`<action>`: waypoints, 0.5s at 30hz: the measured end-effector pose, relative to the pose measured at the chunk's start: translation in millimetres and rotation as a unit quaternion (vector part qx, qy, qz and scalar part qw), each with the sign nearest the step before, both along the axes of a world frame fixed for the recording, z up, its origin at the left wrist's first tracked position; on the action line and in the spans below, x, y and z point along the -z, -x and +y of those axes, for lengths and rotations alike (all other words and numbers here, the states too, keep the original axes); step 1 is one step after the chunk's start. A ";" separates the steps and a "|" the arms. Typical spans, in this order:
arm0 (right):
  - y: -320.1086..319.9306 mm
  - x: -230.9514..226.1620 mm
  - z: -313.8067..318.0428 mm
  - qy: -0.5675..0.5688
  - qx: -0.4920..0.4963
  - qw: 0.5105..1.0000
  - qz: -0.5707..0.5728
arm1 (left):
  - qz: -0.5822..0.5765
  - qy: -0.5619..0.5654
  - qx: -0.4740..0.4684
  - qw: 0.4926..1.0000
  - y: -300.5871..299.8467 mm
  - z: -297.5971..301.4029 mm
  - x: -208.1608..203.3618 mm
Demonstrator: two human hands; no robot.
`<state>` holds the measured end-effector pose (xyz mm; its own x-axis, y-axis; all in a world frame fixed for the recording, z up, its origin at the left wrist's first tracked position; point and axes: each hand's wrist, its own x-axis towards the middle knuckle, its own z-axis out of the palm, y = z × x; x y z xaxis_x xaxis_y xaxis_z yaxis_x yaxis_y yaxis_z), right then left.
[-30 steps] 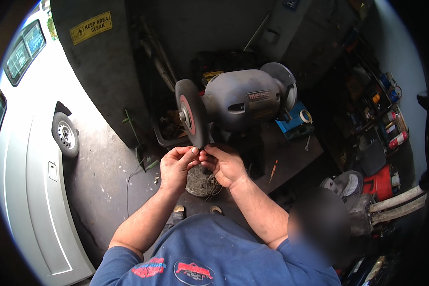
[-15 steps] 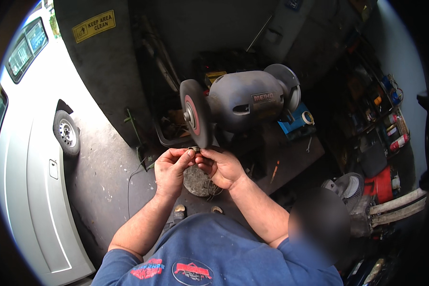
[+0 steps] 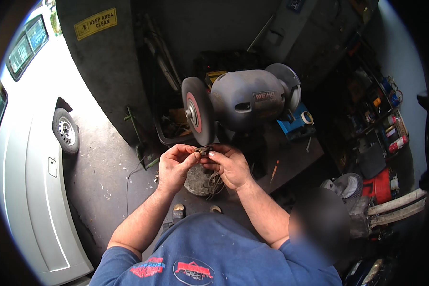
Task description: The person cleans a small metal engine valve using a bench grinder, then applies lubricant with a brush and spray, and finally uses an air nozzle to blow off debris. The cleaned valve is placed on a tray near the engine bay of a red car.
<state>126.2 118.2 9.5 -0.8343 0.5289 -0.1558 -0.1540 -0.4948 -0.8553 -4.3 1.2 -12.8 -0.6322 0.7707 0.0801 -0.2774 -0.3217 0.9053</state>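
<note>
Between both sets of fingertips I hold a small dark metal part (image 3: 203, 151); its exact kind is too small to tell. My left hand (image 3: 175, 167) pinches its left end with thumb and fingers. The other end is gripped by my right hand (image 3: 229, 167), thumb on top. Just beyond my fingertips is the black wheel (image 3: 188, 97) of a grey bench grinder (image 3: 245, 100), with a reddish ring around its hub. The part sits just below the wheel's lower edge; whether they touch I cannot tell.
Below my hands stands a round stone-like base (image 3: 195, 181) with cord beside it. A blue box (image 3: 293, 125) and an orange stick (image 3: 274, 170) lie on the bench to the right. A white van (image 3: 28, 167) is at the left, cluttered shelves (image 3: 372, 109) at the right.
My hands have shifted slightly to the right, and the part has turned, showing more of its upper side. The fingers keep hold of it.
</note>
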 end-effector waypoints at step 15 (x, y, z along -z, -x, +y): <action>9.5 10.0 -2.7 -0.014 0.039 0.998 0.038 | 0.001 0.018 -0.039 0.999 -2.8 7.0 -3.0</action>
<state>116.8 115.5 -0.4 -0.7988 0.5964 -0.0785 -0.2555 -0.4546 -0.8532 -1.6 8.3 -9.9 -0.6897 0.7221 0.0543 -0.2517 -0.3093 0.9171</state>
